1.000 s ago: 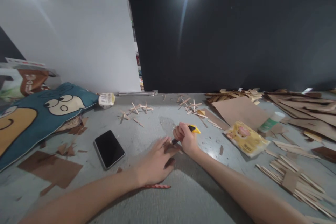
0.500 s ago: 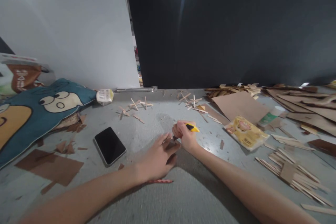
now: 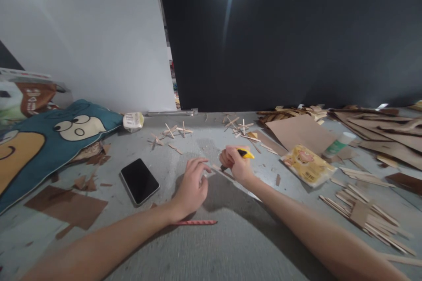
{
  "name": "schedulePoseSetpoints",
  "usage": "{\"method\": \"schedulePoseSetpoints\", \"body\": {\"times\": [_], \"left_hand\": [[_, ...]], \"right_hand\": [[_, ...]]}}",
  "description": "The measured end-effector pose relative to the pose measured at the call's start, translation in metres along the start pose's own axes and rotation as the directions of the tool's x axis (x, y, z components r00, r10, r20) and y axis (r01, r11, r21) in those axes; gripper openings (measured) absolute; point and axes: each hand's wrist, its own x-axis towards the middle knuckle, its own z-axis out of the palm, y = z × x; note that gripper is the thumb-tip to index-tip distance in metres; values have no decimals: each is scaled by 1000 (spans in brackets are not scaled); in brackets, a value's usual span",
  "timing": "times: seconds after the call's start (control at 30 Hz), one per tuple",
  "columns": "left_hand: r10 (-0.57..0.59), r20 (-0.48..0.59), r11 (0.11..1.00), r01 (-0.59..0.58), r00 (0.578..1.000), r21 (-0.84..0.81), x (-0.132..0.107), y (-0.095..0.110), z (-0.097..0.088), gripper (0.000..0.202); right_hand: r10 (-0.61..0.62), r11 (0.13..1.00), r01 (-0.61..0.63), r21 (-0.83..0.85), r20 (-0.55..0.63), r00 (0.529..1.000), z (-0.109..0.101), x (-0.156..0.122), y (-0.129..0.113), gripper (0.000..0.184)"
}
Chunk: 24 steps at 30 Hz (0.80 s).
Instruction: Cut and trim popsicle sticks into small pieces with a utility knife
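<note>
My right hand [image 3: 238, 166] is closed around a yellow and black utility knife [image 3: 248, 153]. Its dark tip points down at a thin wooden stick [image 3: 216, 167] lying on the grey tabletop. My left hand [image 3: 193, 186] rests just left of that stick, fingers loosely bent and thumb apart, with nothing visible in it. Under the left wrist lies a red patterned pencil [image 3: 198, 222]. Part of the stick is hidden by my right hand.
A phone [image 3: 140, 181] and brown card pieces [image 3: 69, 208] lie at left, beside a blue cartoon cushion [image 3: 79, 127]. Small stick structures [image 3: 243, 126] stand at the back. A yellow tissue pack [image 3: 308, 164], glue stick [image 3: 341, 142] and loose wooden sticks [image 3: 372, 219] are at right.
My left hand has drawn back left, away from the right hand, uncovering the wooden stick and more of the pencil. My right hand with the knife has shifted slightly right and away from me.
</note>
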Motion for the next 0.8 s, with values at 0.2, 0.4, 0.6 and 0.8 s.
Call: {"method": "schedulePoseSetpoints", "body": {"times": [0.2, 0.4, 0.6, 0.8], "left_hand": [[-80, -7, 996, 80, 997, -34, 1, -5, 3, 33], [-297, -36, 947, 289, 954, -139, 1, -19, 9, 46], [-473, -44, 868, 457, 880, -196, 4, -28, 14, 37], [-446, -63, 879, 424, 893, -219, 3, -30, 15, 36]], "right_hand": [[38, 999, -38, -3, 34, 999, -1, -1, 2, 59], [46, 999, -45, -9, 70, 996, -2, 0, -6, 56], [76, 997, -74, -29, 101, 992, -3, -1, -2, 58], [53, 998, -51, -27, 86, 995, -4, 4, -8, 58]]}}
